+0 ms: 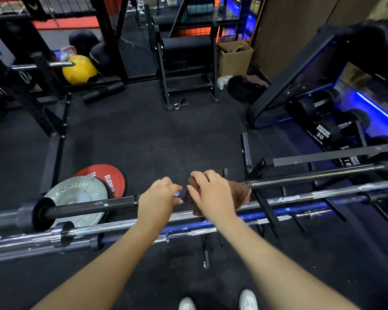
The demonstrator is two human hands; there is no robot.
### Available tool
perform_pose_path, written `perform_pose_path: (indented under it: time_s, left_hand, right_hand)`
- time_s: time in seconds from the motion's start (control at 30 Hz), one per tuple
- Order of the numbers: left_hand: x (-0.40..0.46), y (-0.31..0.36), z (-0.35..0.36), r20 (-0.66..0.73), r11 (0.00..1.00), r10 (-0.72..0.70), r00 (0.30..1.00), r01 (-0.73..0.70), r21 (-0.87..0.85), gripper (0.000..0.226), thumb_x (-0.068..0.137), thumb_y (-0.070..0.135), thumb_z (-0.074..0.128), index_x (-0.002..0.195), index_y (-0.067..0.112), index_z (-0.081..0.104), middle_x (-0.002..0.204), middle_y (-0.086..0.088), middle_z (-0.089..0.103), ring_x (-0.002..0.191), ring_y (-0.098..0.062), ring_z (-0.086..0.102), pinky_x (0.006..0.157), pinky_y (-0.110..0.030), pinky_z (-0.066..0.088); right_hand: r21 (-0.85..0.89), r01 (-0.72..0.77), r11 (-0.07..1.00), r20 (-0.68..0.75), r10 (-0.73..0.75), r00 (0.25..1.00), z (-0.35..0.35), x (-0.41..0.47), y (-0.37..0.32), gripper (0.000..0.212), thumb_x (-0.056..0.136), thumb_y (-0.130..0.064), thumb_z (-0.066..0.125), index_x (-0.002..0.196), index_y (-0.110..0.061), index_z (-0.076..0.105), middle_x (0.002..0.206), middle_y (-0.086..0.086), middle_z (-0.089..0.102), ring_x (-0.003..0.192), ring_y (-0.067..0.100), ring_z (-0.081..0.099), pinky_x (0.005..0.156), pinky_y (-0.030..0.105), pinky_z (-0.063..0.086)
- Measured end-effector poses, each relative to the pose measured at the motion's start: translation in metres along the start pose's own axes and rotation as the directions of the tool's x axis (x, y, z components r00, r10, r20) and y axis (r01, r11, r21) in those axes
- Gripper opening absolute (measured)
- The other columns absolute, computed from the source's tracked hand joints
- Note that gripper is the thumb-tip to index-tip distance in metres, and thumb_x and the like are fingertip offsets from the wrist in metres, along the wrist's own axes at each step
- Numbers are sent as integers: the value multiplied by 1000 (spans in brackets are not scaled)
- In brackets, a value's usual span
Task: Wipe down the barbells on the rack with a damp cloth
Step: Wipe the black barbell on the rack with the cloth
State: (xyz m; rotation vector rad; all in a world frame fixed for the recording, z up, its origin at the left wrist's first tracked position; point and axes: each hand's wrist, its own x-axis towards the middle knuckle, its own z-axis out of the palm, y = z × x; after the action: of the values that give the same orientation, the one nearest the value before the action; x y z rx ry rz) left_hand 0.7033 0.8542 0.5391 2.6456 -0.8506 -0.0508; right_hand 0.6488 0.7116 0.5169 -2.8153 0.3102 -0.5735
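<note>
Right hand [211, 193]: fingers curled down over a bunched brown cloth [242, 194], wrapping it round the long black steel barbell shaft [87, 206]. Left hand [158, 199], just left of it: fingers curled over the same shaft, fingertips nearly touching the cloth edge; can't tell if the thumb closes underneath.

That bar is the far one on the low black metal rack [267, 209], running left to right. Nearer: a chrome barbell [289, 199] and a blue-shafted barbell [278, 212]. Grey and red weight plates [81, 193] on the floor, far left.

Handling, my read: bar is heavy, rigid, likely rolls in its cradle, so steady it bare-handed beside the cloth. Cloth is soft, light, conforms; grip it all round the shaft and slide.
</note>
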Motion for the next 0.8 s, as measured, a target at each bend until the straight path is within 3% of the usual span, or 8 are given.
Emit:
perform_pose_path:
  time_s: [0.07,0.23,0.37,0.43,0.53,0.63,0.7,0.8]
  left_hand:
    - [1,-1,-2,26,1000,-12,1000,12,-9,27,84,22,69,111,21,69,97,2,59,96,-18,54,63,-27,41]
    - [3,5,-2,93,996,-84,992,83,11,31,92,32,57,122,28,61,110,9,54,106,-8,47,71,-25,42]
    - [2,7,-2,121,996,-85,989,80,45,30,93,34,55,121,30,60,108,8,52,105,-10,46,71,-27,42]
    - [2,5,-4,127,996,-83,988,76,56,30,92,35,55,121,31,60,105,7,51,103,-11,46,70,-27,41]
    - [4,3,-6,155,996,-90,984,85,40,33,92,34,56,125,29,58,109,7,52,107,-11,46,72,-26,39]
    - [3,5,-4,131,994,-105,986,104,12,34,91,32,58,125,27,60,109,8,54,106,-11,46,74,-27,41]
    - [2,7,-2,118,993,-119,986,119,6,33,90,30,60,123,26,62,108,7,55,105,-12,48,74,-28,43]
    - [0,11,-3,62,994,-108,992,107,20,19,86,22,64,105,23,68,98,2,56,96,-17,52,65,-31,43]
  right_hand:
    - [-47,43,998,67,-40,997,-13,4,30,32,85,-41,53,107,-20,62,85,7,60,75,30,60,64,36,48]
    - [16,-332,943,-32,333,942,-23,1,51,27,85,-32,60,106,-15,64,85,12,59,80,34,58,71,39,47]
    - [55,-224,973,-65,228,972,-1,-1,-17,29,80,-35,54,97,-14,65,80,10,59,70,30,57,64,35,47]
    - [92,-118,989,36,115,993,-4,0,-19,29,83,-30,63,107,-14,64,89,11,60,78,32,58,71,37,47]
    - [22,1,1000,179,-5,984,-20,2,23,37,88,-35,60,121,-19,57,102,10,59,92,32,57,78,39,45]
    - [40,-247,968,82,243,967,-36,0,62,33,87,-31,62,118,-18,59,98,9,58,93,32,56,78,38,44]
    - [68,-382,922,-3,383,924,-31,-1,48,28,82,-26,66,108,-15,62,91,12,59,86,34,58,74,39,45]
    - [127,-307,943,5,309,951,-12,0,-12,26,77,-30,63,99,-15,63,84,12,58,77,34,56,69,38,45]
